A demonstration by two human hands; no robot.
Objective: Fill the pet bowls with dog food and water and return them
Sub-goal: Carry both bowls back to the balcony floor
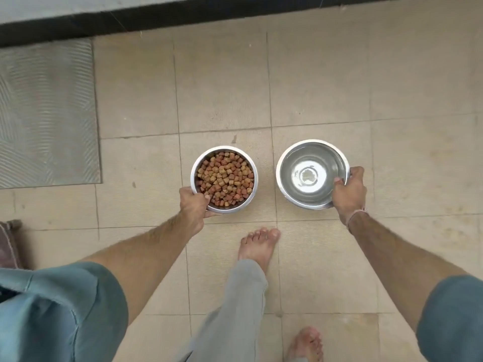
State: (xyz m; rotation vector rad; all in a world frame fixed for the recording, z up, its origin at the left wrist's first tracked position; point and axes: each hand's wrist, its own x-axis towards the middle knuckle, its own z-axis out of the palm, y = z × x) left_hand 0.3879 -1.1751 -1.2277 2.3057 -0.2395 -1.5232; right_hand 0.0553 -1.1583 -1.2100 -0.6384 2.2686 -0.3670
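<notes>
**Over a beige tiled floor point(326, 82): two filled pet bowls, one in each hand**

Head view, looking straight down. The left hand point(193, 202) grips the near rim of a steel food bowl point(224, 148), thumb hooked inside and fingers beneath. Brown kibble point(224, 178) fills it almost to the rim. The right hand point(349, 194) grips the near right rim of a second steel bowl point(287, 165) the same way. It holds what looks like clear water point(308, 176).

Both bowls are level and apart from each other, probably so nothing spills or knocks. Whether they hover or already rest on the floor cannot be told. Both look filled, so returning them seems the step in hand.

Count: two bowls, two hands, two bare feet with one set ahead of the other, and one grey ribbed mat point(47, 113) at upper left.
</notes>
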